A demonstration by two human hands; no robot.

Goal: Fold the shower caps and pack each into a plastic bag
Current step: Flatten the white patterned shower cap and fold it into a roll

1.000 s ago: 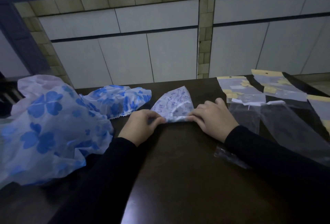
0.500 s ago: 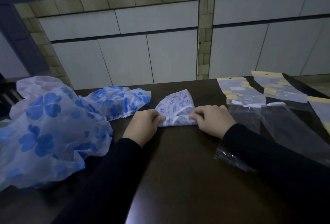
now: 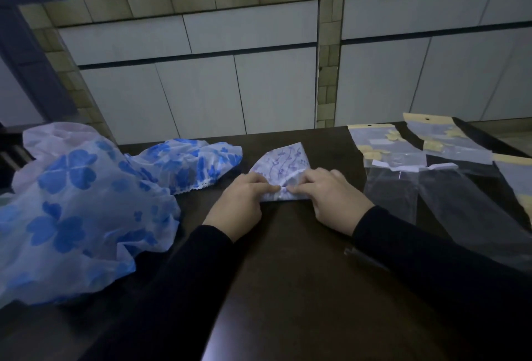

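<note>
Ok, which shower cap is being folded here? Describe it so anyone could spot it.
On the dark table, look midway between the blue-flowered caps and the plastic bags. The folded cap is pinched by the left hand and right hand. It alone has thin purple sprigs.

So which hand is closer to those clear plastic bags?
The right hand. It pinches the folded cap just beside the clear plastic bags; the left hand lies on the cap's far side.
</note>
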